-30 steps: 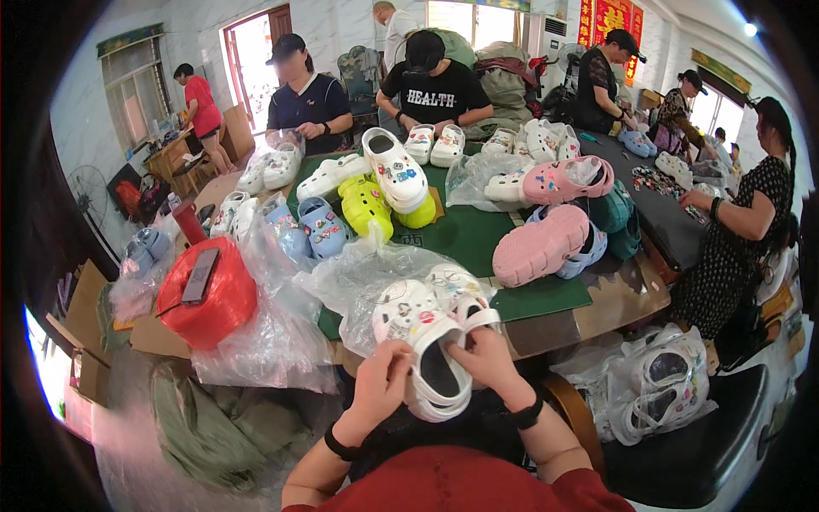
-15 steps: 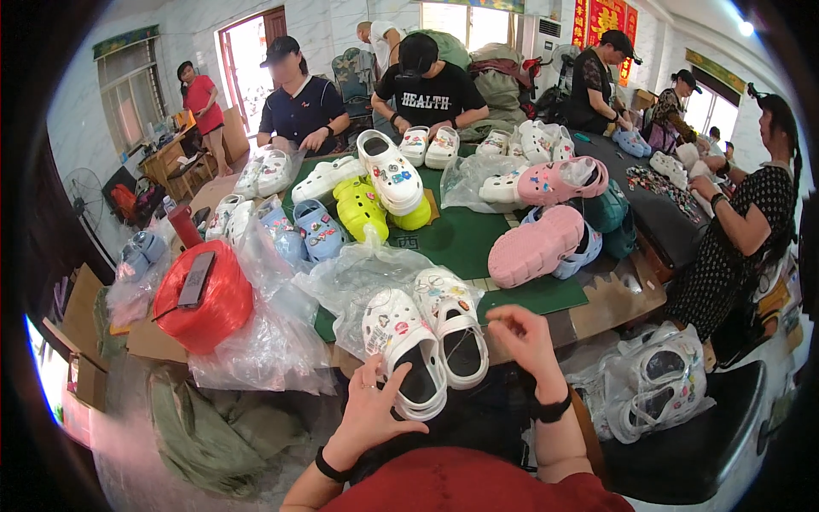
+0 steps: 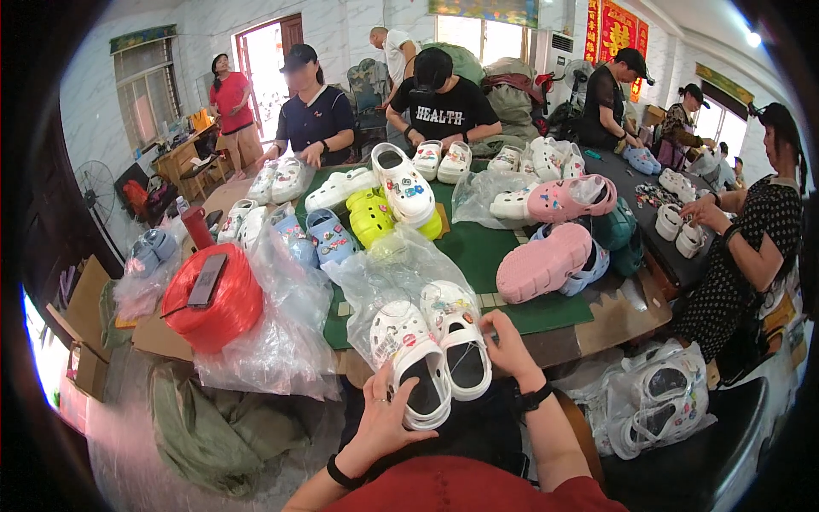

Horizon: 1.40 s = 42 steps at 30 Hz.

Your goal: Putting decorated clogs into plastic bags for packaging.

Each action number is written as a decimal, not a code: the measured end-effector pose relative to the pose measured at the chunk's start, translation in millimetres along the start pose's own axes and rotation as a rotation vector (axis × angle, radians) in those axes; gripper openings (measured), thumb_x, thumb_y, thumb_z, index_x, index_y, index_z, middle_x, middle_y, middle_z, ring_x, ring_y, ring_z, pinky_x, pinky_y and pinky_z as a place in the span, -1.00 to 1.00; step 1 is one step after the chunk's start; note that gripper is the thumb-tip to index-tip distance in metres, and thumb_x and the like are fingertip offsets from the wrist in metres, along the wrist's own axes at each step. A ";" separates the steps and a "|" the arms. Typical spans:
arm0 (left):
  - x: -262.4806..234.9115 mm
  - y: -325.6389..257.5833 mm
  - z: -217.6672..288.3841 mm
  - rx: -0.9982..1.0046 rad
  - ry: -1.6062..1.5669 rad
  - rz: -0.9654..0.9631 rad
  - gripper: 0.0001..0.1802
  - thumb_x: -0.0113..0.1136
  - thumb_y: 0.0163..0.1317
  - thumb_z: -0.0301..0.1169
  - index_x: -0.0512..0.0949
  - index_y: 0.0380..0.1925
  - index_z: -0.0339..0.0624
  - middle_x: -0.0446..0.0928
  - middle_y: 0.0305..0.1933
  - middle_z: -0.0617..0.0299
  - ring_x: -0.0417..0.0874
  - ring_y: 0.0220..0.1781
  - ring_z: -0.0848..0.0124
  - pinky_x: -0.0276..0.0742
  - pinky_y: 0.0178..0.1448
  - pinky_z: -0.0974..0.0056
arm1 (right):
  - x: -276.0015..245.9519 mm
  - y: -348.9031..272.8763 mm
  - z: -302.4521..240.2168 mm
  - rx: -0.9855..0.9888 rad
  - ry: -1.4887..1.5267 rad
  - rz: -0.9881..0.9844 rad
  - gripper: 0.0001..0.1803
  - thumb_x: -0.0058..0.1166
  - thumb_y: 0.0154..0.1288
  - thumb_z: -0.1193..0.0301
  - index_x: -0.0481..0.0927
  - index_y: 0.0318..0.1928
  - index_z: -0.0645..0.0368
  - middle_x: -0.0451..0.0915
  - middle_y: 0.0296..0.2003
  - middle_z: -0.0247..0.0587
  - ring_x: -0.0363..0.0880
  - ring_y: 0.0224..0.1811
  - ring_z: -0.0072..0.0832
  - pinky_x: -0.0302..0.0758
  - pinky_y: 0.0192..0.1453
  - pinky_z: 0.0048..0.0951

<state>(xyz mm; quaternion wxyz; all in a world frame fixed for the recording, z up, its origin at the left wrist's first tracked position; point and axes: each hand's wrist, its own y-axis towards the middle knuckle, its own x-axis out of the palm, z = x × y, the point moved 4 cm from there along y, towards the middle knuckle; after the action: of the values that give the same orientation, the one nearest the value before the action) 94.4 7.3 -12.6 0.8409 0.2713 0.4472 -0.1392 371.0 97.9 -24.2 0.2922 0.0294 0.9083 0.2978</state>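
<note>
A pair of white clogs with colourful charms lies before me at the table's front edge, toes pointing away. Their fronts are in a clear plastic bag (image 3: 388, 271), heels outside it. My left hand (image 3: 388, 416) is closed round the side and heel of the left white clog (image 3: 406, 340), thumb by its heel opening. At the outer side of the right white clog (image 3: 450, 311), my right hand (image 3: 512, 347) has its fingers bent against the edge, where clog and bag meet; the exact grip is partly hidden.
Clogs in yellow-green (image 3: 369, 218), blue (image 3: 325, 238), pink (image 3: 546, 263) and white crowd the green mat (image 3: 478, 247). Left stands a red twine roll (image 3: 213, 316) with a phone (image 3: 206, 280) on it. Bagged white clogs (image 3: 657, 397) rest on a black seat at right. Several people work around the tables.
My right hand has come in from the right, from apart to touching the right clog. My left hand keeps its hold on the left clog. The view has shifted slightly.
</note>
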 end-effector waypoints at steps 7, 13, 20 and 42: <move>-15.2 3.8 -24.5 0.007 -0.227 -0.030 0.18 0.69 -0.28 0.02 0.31 0.38 -0.11 0.05 0.45 -0.15 0.08 0.46 -0.15 0.18 0.48 -0.05 | -1.9 -34.4 -33.3 0.026 -0.138 0.324 -0.67 -0.12 0.21 0.79 0.42 -0.03 0.30 0.42 -0.10 0.11 0.49 -0.04 -0.01 0.47 0.07 -0.18; -22.6 13.1 -21.6 0.057 -0.183 -0.046 0.29 0.72 -0.33 0.05 0.24 0.41 -0.20 0.07 0.38 -0.12 0.11 0.45 -0.10 0.23 0.48 0.00 | -3.8 -32.9 -37.3 0.166 -0.254 0.315 -0.64 -0.12 0.23 0.75 0.45 0.05 0.35 0.47 -0.09 0.13 0.52 -0.04 0.03 0.48 0.07 -0.13; -8.1 17.0 -25.2 0.004 -0.234 -0.056 0.55 0.70 -0.39 0.15 -0.05 0.52 -0.26 0.00 0.40 -0.22 0.08 0.44 -0.15 0.07 0.55 -0.08 | -6.2 -37.5 -36.4 0.007 -0.113 0.540 -0.79 -0.16 0.13 0.73 0.45 -0.22 0.30 0.43 -0.33 -0.04 0.43 -0.28 -0.14 0.43 -0.11 -0.28; -0.2 50.3 -49.9 -0.302 -0.424 0.339 -0.14 0.64 -0.10 -0.37 0.45 0.26 -0.15 0.32 -0.51 0.29 0.37 -0.47 0.37 0.48 -0.24 0.35 | -8.5 -48.7 -41.0 0.363 -0.032 0.216 -0.57 0.58 -0.04 0.33 0.50 -0.37 0.19 0.49 -0.49 -0.28 0.41 -0.48 -0.47 0.45 -0.33 -0.39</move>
<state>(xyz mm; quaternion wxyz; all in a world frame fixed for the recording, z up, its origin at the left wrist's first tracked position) 84.5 77.2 -18.3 0.9574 0.1789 0.2259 0.0174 361.4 34.6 -20.3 0.2628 0.1835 0.9339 0.1583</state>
